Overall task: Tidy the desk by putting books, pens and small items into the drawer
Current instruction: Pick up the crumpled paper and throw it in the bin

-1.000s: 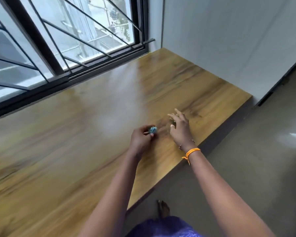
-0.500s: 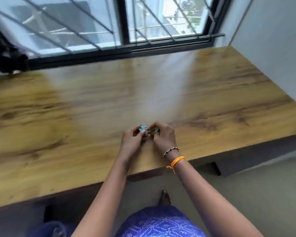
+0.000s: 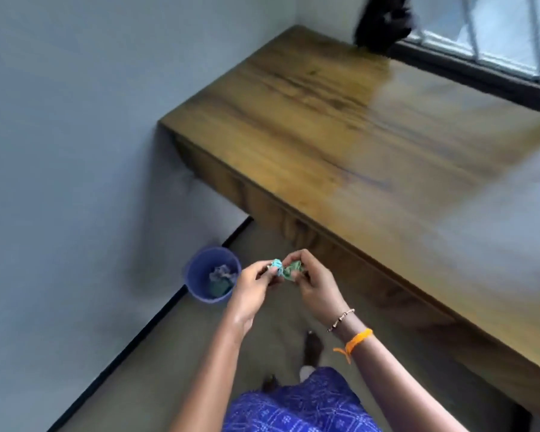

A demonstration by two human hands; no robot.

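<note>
Small crumpled scraps, blue-green and looking like paper or wrappers, sit pinched between both hands in front of the person's body, off the wooden surface and above the floor; the left hand curls its fingertips round the bluish piece, and the right hand curls round the greener piece, the two hands almost touching, probably so the loose bits are gathered into one bundle for carrying; a purple bucket stands on the floor against the wall, just beyond the left hand, already holding some crumpled material, so these scraps seem headed there as rubbish; no drawer is visible in this view; a dark blurred object rests at the far corner of the surface by the window; the person's bare foot shows on the floor below; nothing lies between the hands and the bucket.
</note>
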